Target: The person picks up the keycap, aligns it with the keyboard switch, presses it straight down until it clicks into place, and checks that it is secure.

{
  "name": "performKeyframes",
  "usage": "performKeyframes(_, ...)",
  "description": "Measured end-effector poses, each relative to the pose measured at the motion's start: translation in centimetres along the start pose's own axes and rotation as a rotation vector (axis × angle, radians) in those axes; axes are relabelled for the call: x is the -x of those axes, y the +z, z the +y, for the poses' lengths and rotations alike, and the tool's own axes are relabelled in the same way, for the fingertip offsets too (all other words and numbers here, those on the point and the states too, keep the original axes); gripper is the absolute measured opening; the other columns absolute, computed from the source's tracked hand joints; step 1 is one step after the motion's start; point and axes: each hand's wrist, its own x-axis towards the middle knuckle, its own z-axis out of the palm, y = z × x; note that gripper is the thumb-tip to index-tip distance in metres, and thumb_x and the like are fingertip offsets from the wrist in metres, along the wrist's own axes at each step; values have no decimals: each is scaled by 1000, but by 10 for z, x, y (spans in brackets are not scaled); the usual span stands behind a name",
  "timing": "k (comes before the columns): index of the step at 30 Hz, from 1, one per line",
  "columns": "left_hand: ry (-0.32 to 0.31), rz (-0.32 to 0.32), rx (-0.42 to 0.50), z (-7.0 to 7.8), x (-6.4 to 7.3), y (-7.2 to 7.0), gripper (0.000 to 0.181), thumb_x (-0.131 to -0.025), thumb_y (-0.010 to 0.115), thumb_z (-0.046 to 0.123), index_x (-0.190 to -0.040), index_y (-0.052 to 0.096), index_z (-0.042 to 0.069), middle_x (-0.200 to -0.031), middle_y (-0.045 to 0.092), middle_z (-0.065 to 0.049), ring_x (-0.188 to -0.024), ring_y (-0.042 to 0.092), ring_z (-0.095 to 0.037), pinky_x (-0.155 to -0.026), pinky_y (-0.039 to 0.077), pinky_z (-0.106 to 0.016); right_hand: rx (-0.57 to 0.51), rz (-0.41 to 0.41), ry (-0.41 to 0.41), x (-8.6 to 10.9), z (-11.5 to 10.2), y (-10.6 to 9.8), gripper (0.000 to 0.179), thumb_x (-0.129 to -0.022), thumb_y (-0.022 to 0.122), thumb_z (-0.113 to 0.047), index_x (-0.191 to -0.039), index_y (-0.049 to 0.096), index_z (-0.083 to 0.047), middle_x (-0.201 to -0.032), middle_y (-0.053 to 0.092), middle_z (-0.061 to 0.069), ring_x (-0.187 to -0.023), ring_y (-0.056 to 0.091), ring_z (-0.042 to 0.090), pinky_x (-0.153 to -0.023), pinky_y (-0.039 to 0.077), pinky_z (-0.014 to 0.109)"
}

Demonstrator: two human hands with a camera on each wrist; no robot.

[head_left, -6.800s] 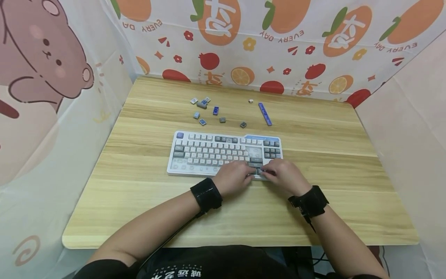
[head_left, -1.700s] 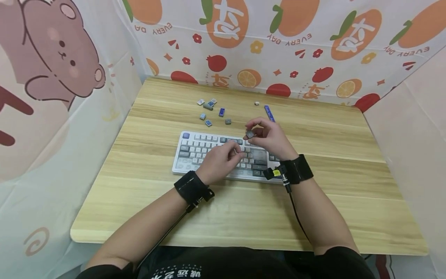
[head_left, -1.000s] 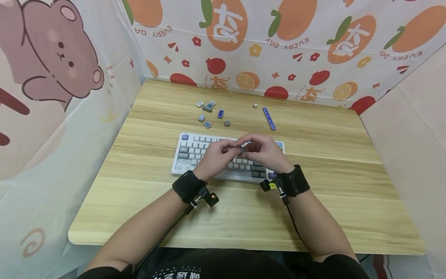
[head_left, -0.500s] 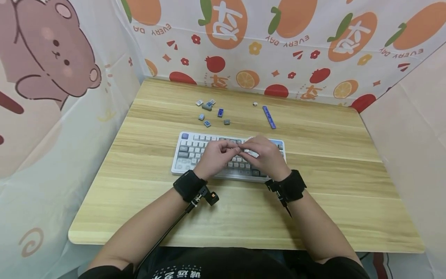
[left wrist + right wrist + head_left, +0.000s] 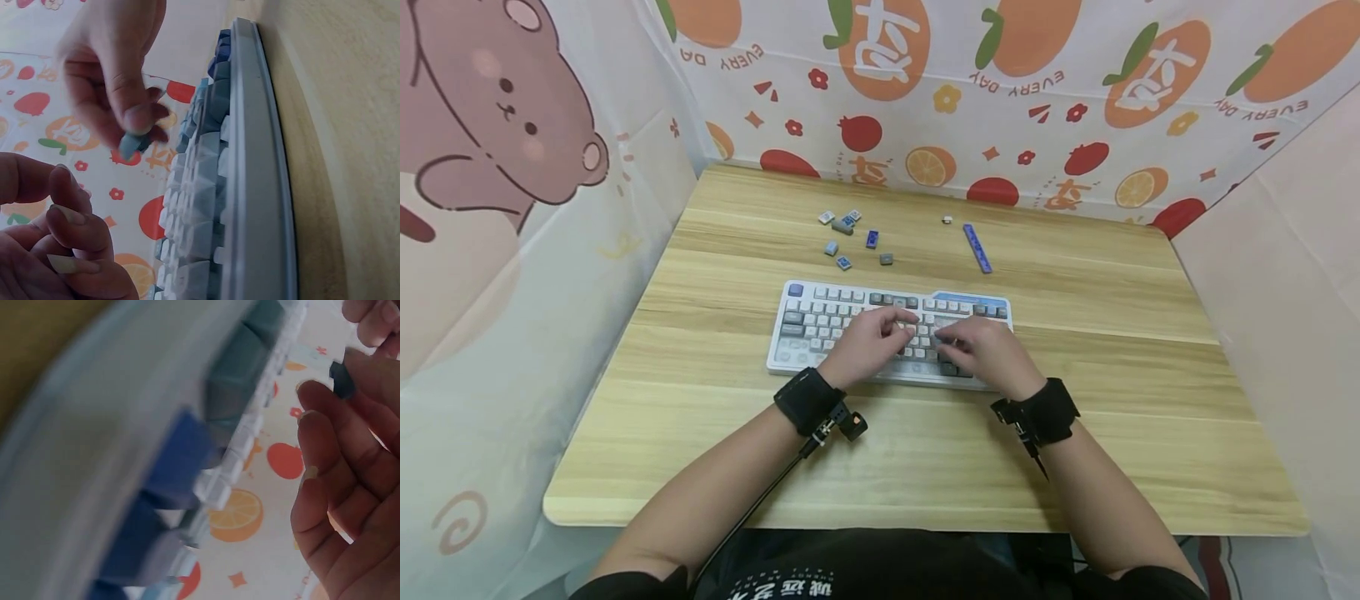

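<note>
My right hand (image 5: 988, 354) pinches a small dark grey keycap (image 5: 132, 145) between thumb and fingers, over the right part of the keyboard (image 5: 820, 321). In the right wrist view the keycap (image 5: 341, 379) shows at the fingertips. Left of it, above the middle of the keyboard, hovers my left hand (image 5: 865, 342), its fingers loosely bent and nothing between them in the left wrist view. The keyboard has white and grey keycaps, a purple corner key and translucent bare patches along its lower left. My hands cover part of its middle and right.
Behind the keyboard lie several loose keycaps: a grey one (image 5: 886, 259), a dark blue one (image 5: 872, 239) and a light blue one (image 5: 831, 248) among them. A long blue bar-shaped keycap (image 5: 977, 248) and a small white piece (image 5: 947, 220) lie farther right on the wooden table (image 5: 1112, 350).
Earlier my right hand took a grey keycap from behind the keyboard and brought it to my left hand. The hands have now parted, the right one moving right and nearer with the keycap.
</note>
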Motion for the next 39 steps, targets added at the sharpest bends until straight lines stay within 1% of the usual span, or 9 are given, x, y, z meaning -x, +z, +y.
performKeyframes(5, -5, -13, -47, -3, 0, 3, 26, -96, 61, 19, -117, 68, 6, -61, 49, 0, -52, 40, -13, -48, 31, -25, 40, -45, -38, 8, 1, 10, 14, -87, 76, -24, -95, 78, -12, -84, 72, -2, -79, 65, 11, -72, 54, 29)
performKeyframes(11, -21, -78, -94, -6, 0, 6, 29, -95, 61, 20, -120, 67, 7, -67, 55, 0, -55, 46, -14, -51, 37, -26, 80, -83, -61, 13, -1, 19, 12, -87, 76, -23, -94, 78, -14, -84, 73, -4, -81, 67, 10, -75, 54, 29)
performKeyframes(14, -27, -113, -113, -8, 0, 9, 29, -95, 61, 20, -119, 67, 7, -69, 58, 0, -56, 48, -14, -52, 38, -27, 92, -70, -65, 15, -3, 21, 12, -86, 78, -21, -94, 79, -13, -84, 73, -4, -80, 67, 10, -74, 54, 29)
performKeyframes(17, -31, -134, -148, -9, 0, 10, 29, -95, 60, 22, -119, 67, 8, -70, 59, 2, -56, 49, -13, -52, 38, -26, 144, -40, -91, 17, -5, 23, 11, -85, 78, -21, -92, 79, -13, -80, 72, -3, -76, 66, 10, -71, 53, 30)
performKeyframes(22, -24, -148, -203, -8, 0, 12, 29, -95, 60, 23, -119, 67, 8, -67, 58, 3, -53, 49, -12, -51, 38, -26, 258, 27, -153, 20, -7, 29, 11, -87, 76, -19, -93, 79, -10, -74, 69, -2, -70, 64, 12, -65, 52, 30)
performKeyframes(26, -8, -153, -243, -8, 0, 14, 29, -95, 61, 23, -119, 67, 7, -65, 56, 4, -52, 48, -11, -50, 38, -26, 291, 56, -177, 23, -9, 31, 13, -88, 74, -17, -95, 79, -8, -69, 66, -3, -66, 62, 12, -58, 48, 28)
performKeyframes(29, 5, -155, -284, -7, 1, 15, 29, -95, 61, 22, -119, 68, 7, -65, 57, 5, -53, 50, -10, -52, 39, -25, 306, 65, -173, 24, -10, 30, 13, -89, 72, -17, -96, 79, -9, -68, 65, -3, -64, 59, 12, -54, 41, 27)
performKeyframes(33, 14, -165, -346, -7, 0, 17, 29, -96, 61, 23, -118, 69, 7, -69, 60, 4, -56, 53, -10, -55, 41, -25, 332, 67, -153, 24, -10, 29, 12, -89, 72, -19, -96, 79, -12, -71, 68, -3, -66, 59, 14, -54, 32, 26)
performKeyframes(39, 5, -193, -422, -6, 1, 19, 27, -95, 63, 25, -116, 72, 10, -78, 65, 3, -61, 55, -10, -56, 44, -26, 321, 38, -148, 22, -11, 29, 10, -88, 71, -14, -94, 79, -14, -74, 69, -3, -68, 61, 13, -55, 37, 27)
